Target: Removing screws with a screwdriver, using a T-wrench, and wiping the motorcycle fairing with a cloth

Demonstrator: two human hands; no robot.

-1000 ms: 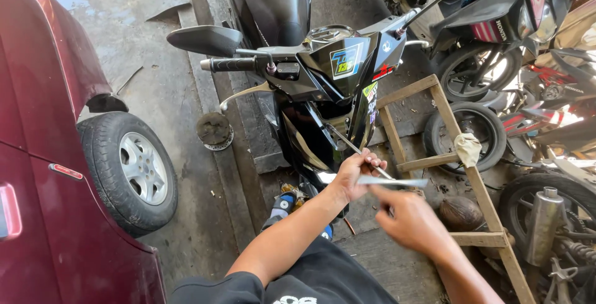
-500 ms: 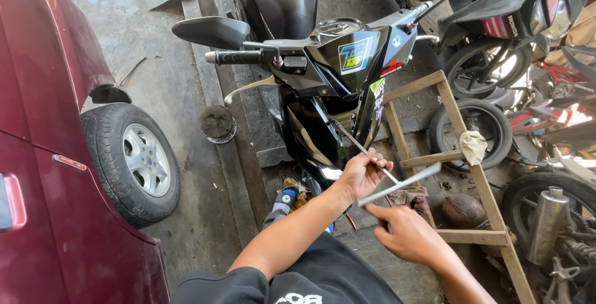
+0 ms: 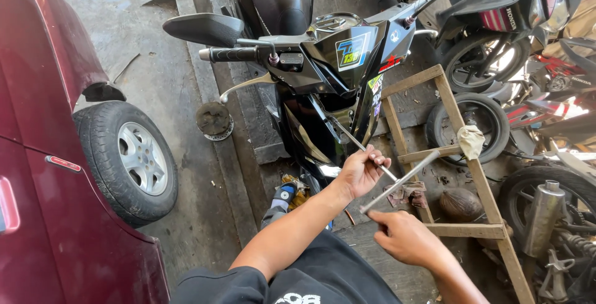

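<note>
**Head view: two hands on thin metal rods in front of a black motorbike**

Head view, looking down over the person's own arms. Left hand [image 3: 360,170] is up against the bike's lower front; its fingers [image 3: 377,155] are curled shut round a thin metal rod [image 3: 357,144] that slants up-left toward the handlebar area. Right hand [image 3: 403,235] sits lower & nearer the camera, fingers closed on the near end of a longer grey metal bar [image 3: 400,181], which angles up-right to a wooden frame [image 3: 472,173]. The two rods cross just beside the left hand; can't tell if they touch.

Black motorbike [image 3: 329,80] stands nose toward the camera, w/ a sticker on the front panel, a left grip [image 3: 233,54], a brake lever below it & a mirror [image 3: 203,29] above-left. Dark red car [image 3: 43,155] fills the left edge, its wheel [image 3: 127,161] near the bike but apart. A round brake disc [image 3: 214,121] lies on the concrete floor [image 3: 155,49] between wheel & bike.

Right side: the frame leans over a small tyre [image 3: 462,127], w/ a pale rag [image 3: 472,139] on one rail. A brown coconut-like lump [image 3: 460,203] lies inside the frame, a crumpled cloth [image 3: 406,195] just left of it. A chrome exhaust [image 3: 543,217] & more bikes crowd the far right. A blue-grey bottle [image 3: 279,201] lies under the left forearm.
</note>
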